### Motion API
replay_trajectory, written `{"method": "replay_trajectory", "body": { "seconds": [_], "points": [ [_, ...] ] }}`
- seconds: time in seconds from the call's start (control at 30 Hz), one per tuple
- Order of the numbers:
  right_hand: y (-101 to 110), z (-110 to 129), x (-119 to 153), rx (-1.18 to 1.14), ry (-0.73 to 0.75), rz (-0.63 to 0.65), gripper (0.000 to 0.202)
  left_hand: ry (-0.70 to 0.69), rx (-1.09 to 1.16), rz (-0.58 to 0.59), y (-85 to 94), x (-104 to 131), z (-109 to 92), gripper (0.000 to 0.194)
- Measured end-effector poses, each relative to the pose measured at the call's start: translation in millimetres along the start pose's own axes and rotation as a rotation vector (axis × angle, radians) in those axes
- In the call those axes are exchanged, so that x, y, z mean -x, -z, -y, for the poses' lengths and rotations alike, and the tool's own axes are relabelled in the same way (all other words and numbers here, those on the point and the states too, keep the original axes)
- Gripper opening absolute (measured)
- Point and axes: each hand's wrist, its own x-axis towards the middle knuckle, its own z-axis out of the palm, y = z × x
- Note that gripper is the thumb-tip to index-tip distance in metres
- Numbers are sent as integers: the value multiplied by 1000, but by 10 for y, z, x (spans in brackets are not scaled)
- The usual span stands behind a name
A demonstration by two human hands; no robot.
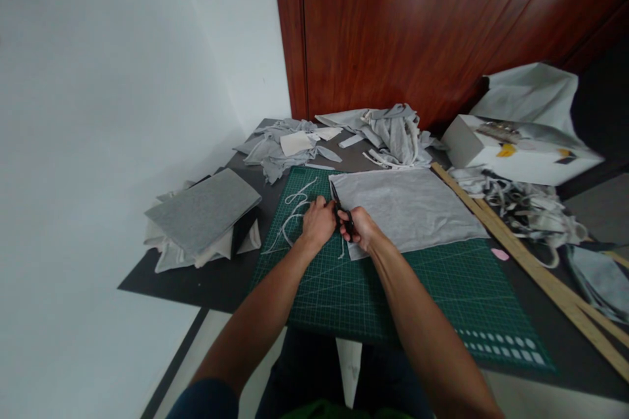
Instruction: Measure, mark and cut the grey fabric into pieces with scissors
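A light grey piece of fabric [407, 206] lies flat on a green cutting mat [354, 301]. Black scissors [349, 224] are in my right hand [362, 228], with its fingers closed round the handles. Their blades point away from me, over the left edge of the fabric. Just left of the scissors, my left hand [318, 221] is closed at that edge, seemingly pinching a thin white cord [291, 217]. The cord lies in loose loops on the mat left of this hand. What sits between the left fingertips is largely hidden.
Left stands a stack of grey and cream sheets [206, 209]. Fabric scraps [280, 147] and crumpled grey cloth [393, 131] lie behind the mat. At right are long wooden rulers [521, 249], a heap of strips [531, 209] and a white box [521, 150].
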Motion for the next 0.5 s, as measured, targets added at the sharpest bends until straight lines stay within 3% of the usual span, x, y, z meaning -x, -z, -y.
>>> {"method": "replay_trajectory", "body": {
  "seconds": [0.5],
  "points": [
    [-43,94,-120,-17,-5,14,26,12,38,1,2,7,5,31]
  ]
}}
